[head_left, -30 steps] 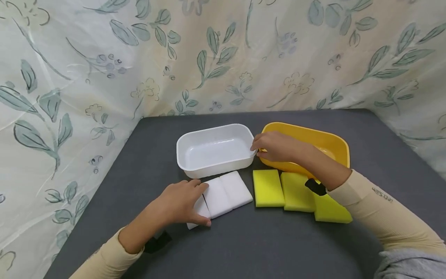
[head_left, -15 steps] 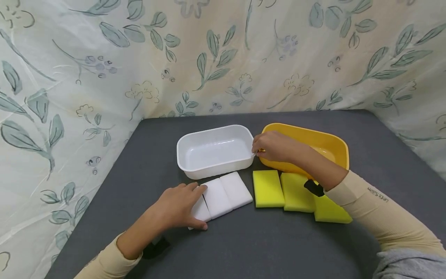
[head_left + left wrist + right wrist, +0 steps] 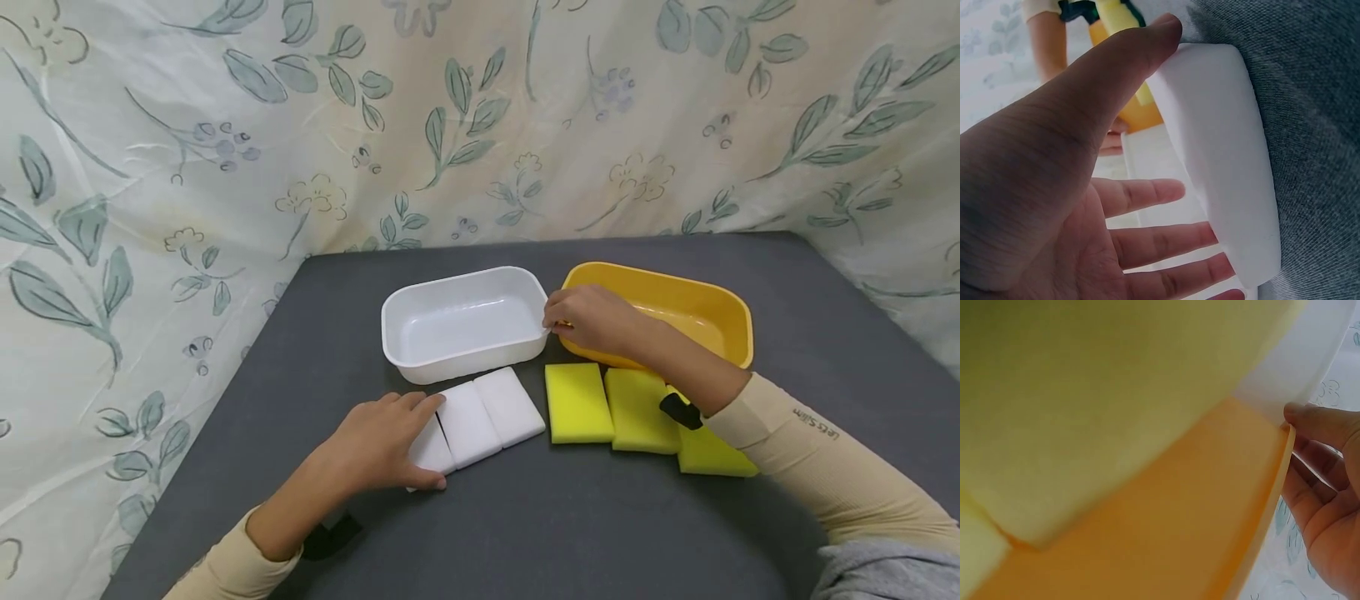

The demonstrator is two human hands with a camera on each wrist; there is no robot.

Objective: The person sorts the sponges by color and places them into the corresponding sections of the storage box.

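Sponges lie nearest the person. The left hand covers part of the leftmost white sponge, which lies on the dark table; its fingers are fairly straight, touching one side, with the thumb at a corner, so the contact looks loose. Lifting from that touch could let the block slip, and a sideways push could skew the middle white sponge and the right white sponge, since the row lies edge to edge.

To the right are the left yellow sponge, the middle yellow sponge and the right yellow sponge. The black wrist strap seems close over the last two; a lowered wrist might drag them askew.

Beyond the sponges, the right hand appears to pinch the right end of the white tray, fingers curled at its rim. The yellow tray is so near this end that a tug could knock it. Being held at one end only, the white tray could swing and its near wall could bump the white sponges.

Farthest back hangs the floral cloth, probably no hazard.
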